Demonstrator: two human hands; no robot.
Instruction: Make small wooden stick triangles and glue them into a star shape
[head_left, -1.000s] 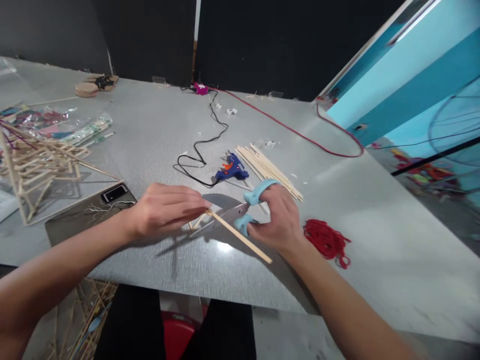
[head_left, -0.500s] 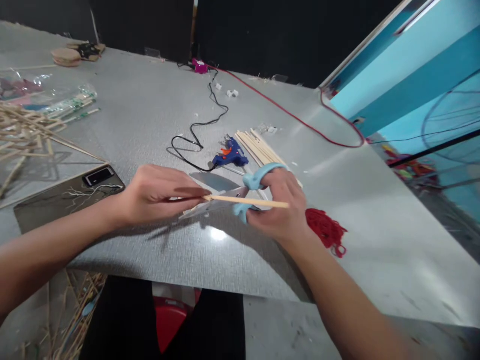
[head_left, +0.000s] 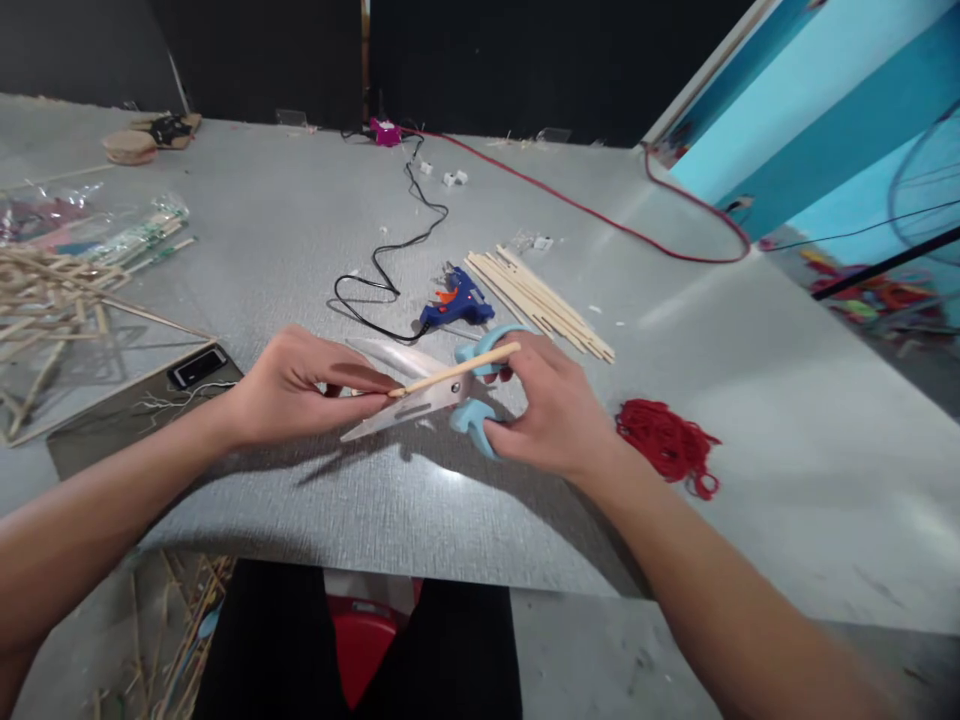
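Between thumb and fingers, my left hand (head_left: 311,388) pinches one end of a thin wooden stick (head_left: 457,366). The stick's free end slants up to the right, over the scissors' handles. My right hand (head_left: 544,405) has its fingers through the light blue handles of a pair of scissors (head_left: 427,402). The scissor blades are spread and point left, one on either side of my left fingertips and the held end of the stick. Just beyond the scissors lies a blue glue gun (head_left: 461,300), with a bundle of wooden sticks (head_left: 540,305) to its right.
Red yarn (head_left: 667,445) lies right of my right hand. A phone (head_left: 196,367) rests on a dark board (head_left: 112,420) at the left, near a pile of sticks (head_left: 52,290). The glue gun's black cord (head_left: 382,265) runs back to a pink adapter (head_left: 385,132).
The scissors have opened wider and their blades now show clearly. The stick's free end has swung upward and left. My view has shifted slightly.
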